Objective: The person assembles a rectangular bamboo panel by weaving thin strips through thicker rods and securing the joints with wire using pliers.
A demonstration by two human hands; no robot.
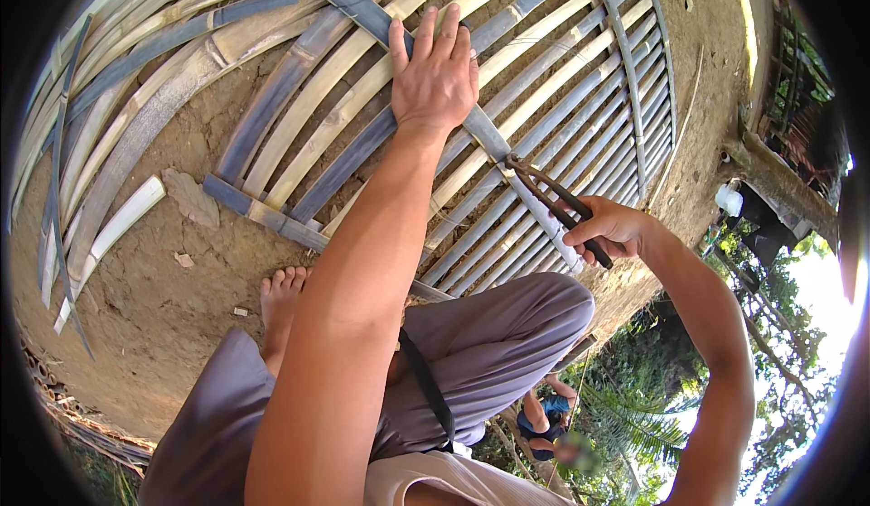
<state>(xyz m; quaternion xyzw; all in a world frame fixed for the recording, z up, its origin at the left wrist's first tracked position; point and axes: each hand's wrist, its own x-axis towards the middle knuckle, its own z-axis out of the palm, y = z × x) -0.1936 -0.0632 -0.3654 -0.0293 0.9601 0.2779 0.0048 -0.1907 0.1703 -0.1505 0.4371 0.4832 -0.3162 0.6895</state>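
Note:
A slatted bamboo panel [349, 107] of alternating pale and grey-blue strips lies on the ground before me. My left hand [435, 80] rests palm down on a crosspiece [487, 133], fingers stretched out and slightly apart. To its right, my right hand [609, 230] is closed around the dark handles of rusty pincers [513, 161]. Their jaws meet the same crosspiece, just beyond my left hand. Whether a nail or wire sits in the jaws is too small to tell.
Loose bamboo strips [172, 80] are heaped at the left on bare earth [172, 298]. My bare foot [275, 316] is beside the panel's near crosspiece [272, 216]. A log [784, 180] lies at the right. Another person [546, 415] is farther off among greenery.

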